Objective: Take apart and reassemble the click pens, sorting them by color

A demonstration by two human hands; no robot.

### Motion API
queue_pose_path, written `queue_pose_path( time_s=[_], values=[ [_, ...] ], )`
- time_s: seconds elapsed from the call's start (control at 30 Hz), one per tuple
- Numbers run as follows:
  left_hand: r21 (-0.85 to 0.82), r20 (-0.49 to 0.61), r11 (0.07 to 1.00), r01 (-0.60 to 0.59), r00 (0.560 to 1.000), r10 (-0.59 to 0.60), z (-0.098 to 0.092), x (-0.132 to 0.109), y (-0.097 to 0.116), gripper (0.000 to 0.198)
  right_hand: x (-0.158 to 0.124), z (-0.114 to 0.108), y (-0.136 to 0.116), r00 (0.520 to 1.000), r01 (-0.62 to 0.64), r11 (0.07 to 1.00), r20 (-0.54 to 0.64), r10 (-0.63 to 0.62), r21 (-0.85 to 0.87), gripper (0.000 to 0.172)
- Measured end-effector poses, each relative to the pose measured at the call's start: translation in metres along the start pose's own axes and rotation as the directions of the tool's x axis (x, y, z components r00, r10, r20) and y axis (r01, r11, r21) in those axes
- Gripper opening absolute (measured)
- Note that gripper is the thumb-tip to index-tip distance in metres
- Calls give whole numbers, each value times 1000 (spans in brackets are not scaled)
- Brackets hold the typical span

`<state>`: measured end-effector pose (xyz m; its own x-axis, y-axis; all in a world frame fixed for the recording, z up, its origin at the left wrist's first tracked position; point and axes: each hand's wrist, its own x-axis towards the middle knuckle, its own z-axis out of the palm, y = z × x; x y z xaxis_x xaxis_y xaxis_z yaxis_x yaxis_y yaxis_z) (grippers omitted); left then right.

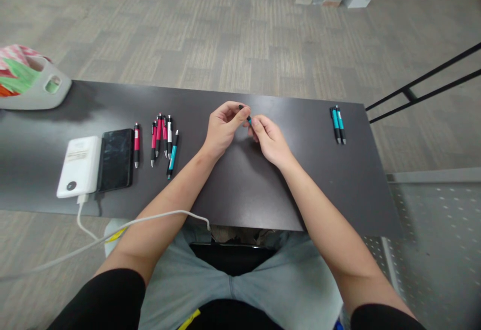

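Note:
Over the middle of the dark table (323,179), a black and teal pen (248,119) is held between both hands. My left hand (226,127) pinches its black upper part between thumb and fingers. The fingertips of my right hand (267,137) close round its lower end, which they hide. Two teal pens (339,125) lie side by side near the table's right end. To the left of my left hand lies a loose group of pens: several red ones (159,135), a white one (169,137) and a teal one (173,155).
A single red pen (137,144) lies beside a black phone (115,159) and a white power bank (79,166). Its white cable (150,216) crosses over my left forearm. A light basket (41,94) with cloths stands at the far left. Black bars (424,78) are at the right.

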<state>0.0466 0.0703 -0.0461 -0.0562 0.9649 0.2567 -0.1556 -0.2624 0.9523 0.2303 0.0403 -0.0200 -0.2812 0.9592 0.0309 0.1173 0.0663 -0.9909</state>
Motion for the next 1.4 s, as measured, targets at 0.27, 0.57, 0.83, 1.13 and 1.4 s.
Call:
queue_pose_path(
  time_s=[0.27,0.57,0.83,1.13,1.4],
  values=[
    [-10,-33,1000,13,999,-13,2,-1,0,54,0,0,0,999,4,996,-35,-7,-85,66],
    [44,-67,999,30,997,-27,2,-5,0,54,-4,1,-1,994,24,995,-104,-35,-98,57],
    [95,-64,995,18,998,-12,-2,-4,1,57,-3,-1,-4,991,64,990,-107,-78,-126,53],
    [26,-60,999,-19,998,21,2,8,4,60,0,-3,-3,995,93,986,-25,-97,-138,66],
    [32,-94,999,-20,995,23,-3,16,-1,36,6,-9,18,998,60,992,-2,-60,-111,60]
  ],
)
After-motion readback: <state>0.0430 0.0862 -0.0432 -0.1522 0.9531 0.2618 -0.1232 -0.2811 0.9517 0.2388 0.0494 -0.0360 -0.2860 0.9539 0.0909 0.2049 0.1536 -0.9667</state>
